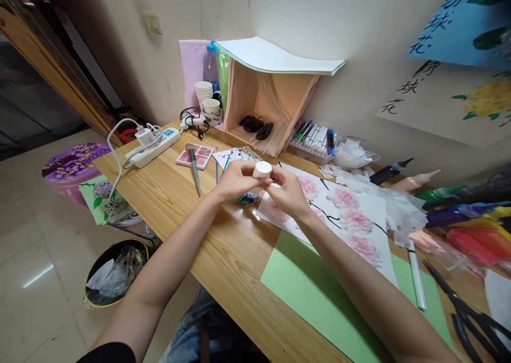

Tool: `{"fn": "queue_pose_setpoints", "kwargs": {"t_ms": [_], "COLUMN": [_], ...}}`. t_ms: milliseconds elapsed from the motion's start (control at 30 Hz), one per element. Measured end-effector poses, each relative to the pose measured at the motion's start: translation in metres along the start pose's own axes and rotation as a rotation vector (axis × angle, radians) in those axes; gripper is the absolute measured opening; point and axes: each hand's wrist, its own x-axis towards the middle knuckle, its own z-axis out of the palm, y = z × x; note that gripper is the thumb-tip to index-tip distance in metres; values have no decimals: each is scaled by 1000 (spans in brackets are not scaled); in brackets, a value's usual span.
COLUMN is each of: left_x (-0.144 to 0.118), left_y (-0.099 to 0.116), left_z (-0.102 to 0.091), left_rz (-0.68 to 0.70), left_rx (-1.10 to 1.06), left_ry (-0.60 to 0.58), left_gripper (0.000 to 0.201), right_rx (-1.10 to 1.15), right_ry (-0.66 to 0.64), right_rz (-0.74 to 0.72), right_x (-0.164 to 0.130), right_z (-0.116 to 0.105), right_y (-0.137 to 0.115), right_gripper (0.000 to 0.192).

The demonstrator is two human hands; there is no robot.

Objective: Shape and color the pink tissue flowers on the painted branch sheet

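Both hands meet above the wooden table (179, 203), holding a small container with a white round cap (262, 169). My left hand (235, 181) grips its body from the left; my right hand (288, 191) has its fingers at the cap's right side. The container's lower part is hidden by my fingers. Just below the hands lies a small blue-patterned object (247, 198). Under my right wrist is a white sheet painted with pink blossoms and black branches (351, 216), resting partly on green paper (319, 294).
A pink paint palette (196, 155) and a grey brush (194, 175) lie to the left, next to a power strip (154, 146). Markers (315, 137), tissue scraps (383, 198), paint tubes (471, 216) and black scissors (467, 310) crowd the right. A bin (115, 272) stands on the floor.
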Motion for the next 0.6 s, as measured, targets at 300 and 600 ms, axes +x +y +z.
{"fn": "queue_pose_setpoints", "kwargs": {"t_ms": [300, 600], "left_x": [0, 0], "left_y": [-1, -6], "left_z": [4, 5], "left_rz": [-8, -15], "left_rx": [-81, -1], "left_ry": [13, 27], "left_gripper": [21, 18], "right_rx": [31, 57], "right_ry": [51, 46], "right_rz": [21, 55], "right_x": [-1, 0], "right_z": [3, 3], "right_y": [0, 3], "right_gripper": [19, 24]}}
